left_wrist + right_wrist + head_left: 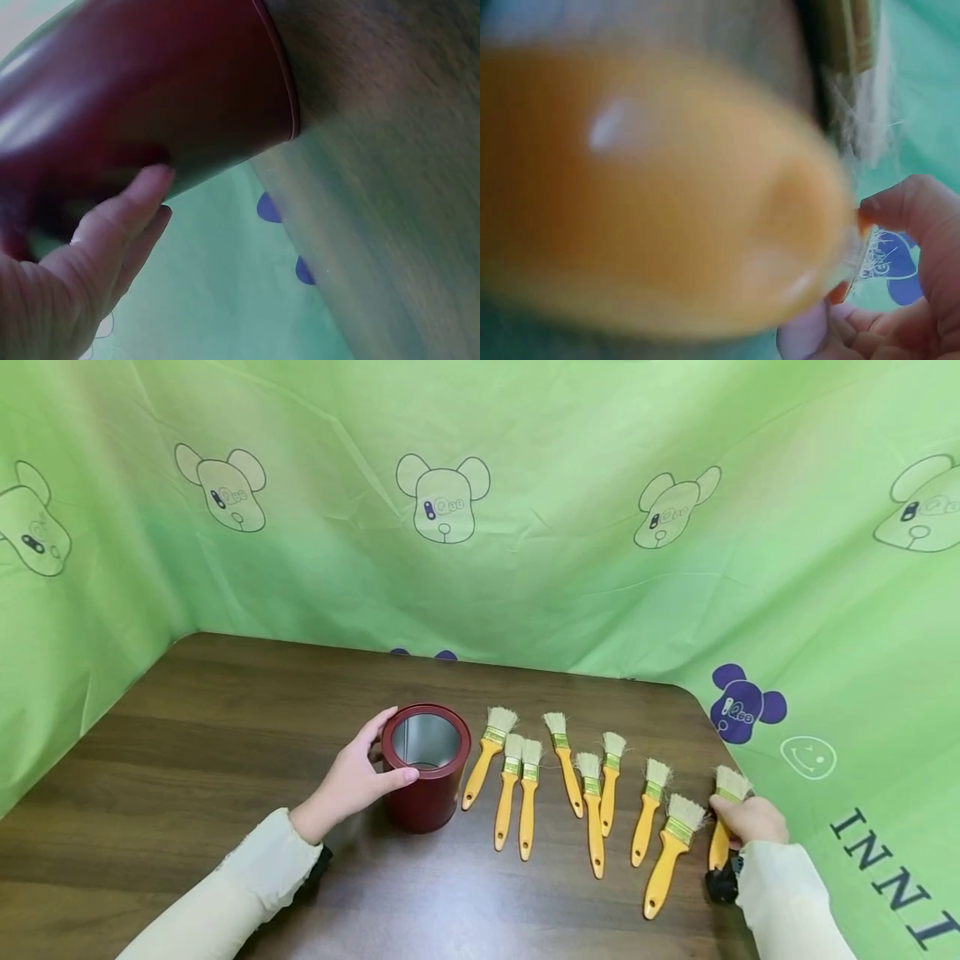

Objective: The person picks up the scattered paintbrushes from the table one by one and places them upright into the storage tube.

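Observation:
A dark red cylindrical can stands upright on the table, its round top showing a grey metallic inside. My left hand grips it at the upper left, thumb at the near rim and fingers around the far side. In the left wrist view the can's smooth wall fills the upper left. At the table's right edge my right hand pinches a paintbrush with pale bristles and a yellow-orange handle. Its handle end looms large and blurred in the right wrist view, hiding part of the hand.
Between the can and the right hand, several similar paintbrushes lie spread out, bristles away from me; the nearest to that hand is a wide brush. Brown wooden table extends left of the can. A green printed cloth hangs behind and at both sides.

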`<state>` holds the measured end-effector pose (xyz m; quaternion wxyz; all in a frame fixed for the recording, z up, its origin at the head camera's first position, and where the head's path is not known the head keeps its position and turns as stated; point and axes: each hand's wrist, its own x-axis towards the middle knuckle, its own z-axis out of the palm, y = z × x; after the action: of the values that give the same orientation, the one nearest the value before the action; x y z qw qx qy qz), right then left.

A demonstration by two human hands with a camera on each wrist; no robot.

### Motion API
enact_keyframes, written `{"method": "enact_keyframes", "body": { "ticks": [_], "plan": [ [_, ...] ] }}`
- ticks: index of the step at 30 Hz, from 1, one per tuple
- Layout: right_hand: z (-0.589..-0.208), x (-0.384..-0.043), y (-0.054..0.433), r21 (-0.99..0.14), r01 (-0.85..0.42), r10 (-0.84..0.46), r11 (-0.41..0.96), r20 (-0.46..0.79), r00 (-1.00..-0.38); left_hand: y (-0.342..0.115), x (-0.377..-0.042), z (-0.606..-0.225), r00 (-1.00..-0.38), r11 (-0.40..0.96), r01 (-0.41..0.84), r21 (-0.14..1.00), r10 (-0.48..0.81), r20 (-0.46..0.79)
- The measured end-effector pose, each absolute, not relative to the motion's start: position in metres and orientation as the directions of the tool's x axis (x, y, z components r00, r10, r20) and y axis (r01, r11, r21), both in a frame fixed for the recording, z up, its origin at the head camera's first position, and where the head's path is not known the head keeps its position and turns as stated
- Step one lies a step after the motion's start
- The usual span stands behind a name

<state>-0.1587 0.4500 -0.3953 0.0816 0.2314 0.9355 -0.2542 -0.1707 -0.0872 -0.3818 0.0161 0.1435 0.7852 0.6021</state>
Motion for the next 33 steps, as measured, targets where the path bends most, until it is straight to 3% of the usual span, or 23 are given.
{"method": "enact_keyframes", "body": {
  "ticks": [11, 16, 19, 26, 33],
  "plan": [
    [-0.372, -0.161, 0.439, -0.803, 0.433, 0.421, 0.409, -0.255, -0.870, -0.083, -0.172, -0.380, -0.957, 0.185, 0.193, 0.964, 0.253, 0.143],
    [-0.355, -0.166, 0.426, -0.927, 0.349, 0.378, 0.136, -0.277, -0.883, -0.083, -0.170, -0.380, -0.959, 0.183, 0.180, 0.967, 0.252, 0.131],
    [-0.347, -0.169, 0.414, -0.951, 0.308, 0.340, -0.003, -0.291, -0.894, -0.086, -0.169, -0.381, -0.962, 0.192, 0.173, 0.966, 0.242, 0.125],
    [-0.335, -0.172, 0.391, -0.967, 0.176, 0.244, -0.183, -0.218, -0.945, -0.087, -0.168, -0.381, -0.962, 0.184, 0.176, 0.967, 0.241, 0.129],
    [-0.330, -0.175, 0.358, -0.870, -0.181, 0.318, -0.458, 0.030, -0.948, -0.086, -0.168, -0.379, -0.960, 0.177, 0.171, 0.969, 0.250, 0.124]
  ]
}}
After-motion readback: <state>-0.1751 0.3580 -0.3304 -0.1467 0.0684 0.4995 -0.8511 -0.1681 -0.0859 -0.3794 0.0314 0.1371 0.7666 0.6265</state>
